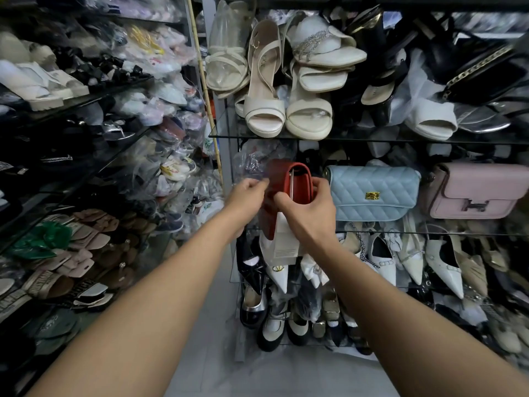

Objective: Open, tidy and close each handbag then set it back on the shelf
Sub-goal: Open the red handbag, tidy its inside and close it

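Forearms: two bare arms reach from the near edge toward the far shelving and meet at one bag, so both hands can work on it together.
Shelf: the middle glass shelf [429, 232] carries the handbags in a row. Shoes crowd the shelves above and below it.
Pink bag: a pale pink smooth boxy handbag with a metal H clasp [475, 191] sits far right, flap shut and upright, apparently not in play.
Blue bag: a light blue quilted flap handbag with a gold clasp [372, 193] stands closed just right of the working hands, near the red bag's right end.
Red bag: the red smooth rectangular flap handbag [297, 184] is at the left end of the row, held at the shelf's near edge. Its mouth faces up and its flap hangs down on the near side, which leaves the inside open to view.
Right hand: the right hand [307, 213] grips the red bag's body, thumb across the near face and fingers round the right end, probably to steady it.
Left hand: the left hand [247, 194] has curled fingers pinching at the flap's left edge, likely keeping it clear. Crumpled plastic lies just behind, so the exact contact is unclear.
Stage: judged as the opening or tidying step. Closing and reshelving are not yet done.
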